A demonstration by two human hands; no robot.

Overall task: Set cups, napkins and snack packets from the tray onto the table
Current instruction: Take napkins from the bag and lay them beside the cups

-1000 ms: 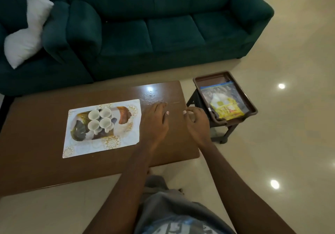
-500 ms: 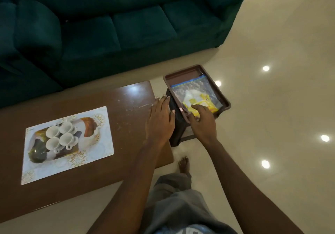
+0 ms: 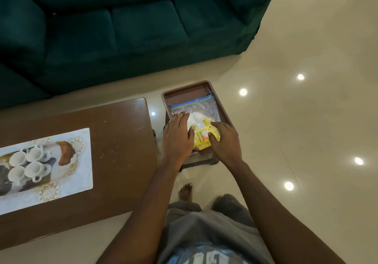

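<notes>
A brown tray [image 3: 185, 96] sits on a dark stool just right of the wooden table [image 3: 118, 141]. In it lies a clear zip bag [image 3: 204, 107] with a blue seal, holding yellow snack packets [image 3: 201, 136] and something white. My left hand [image 3: 177, 137] lies over the bag's left side, fingers stretched forward, thumb on the yellow packet. My right hand [image 3: 226, 141] grips the packet's right side through the bag, thumb pressed on it. Several white cups [image 3: 27, 162] show on a patterned placemat [image 3: 81, 173] on the table; I cannot tell whether they are real or printed.
A dark green sofa [image 3: 133, 28] runs along the far side of the table. Glossy beige floor tiles [image 3: 306, 120] spread to the right of the tray. My bare foot [image 3: 185, 192] stands between table and stool.
Both hands left the table's right end and moved right onto the bag in the tray. My view swung right, so the placemat now sits at the far left.
</notes>
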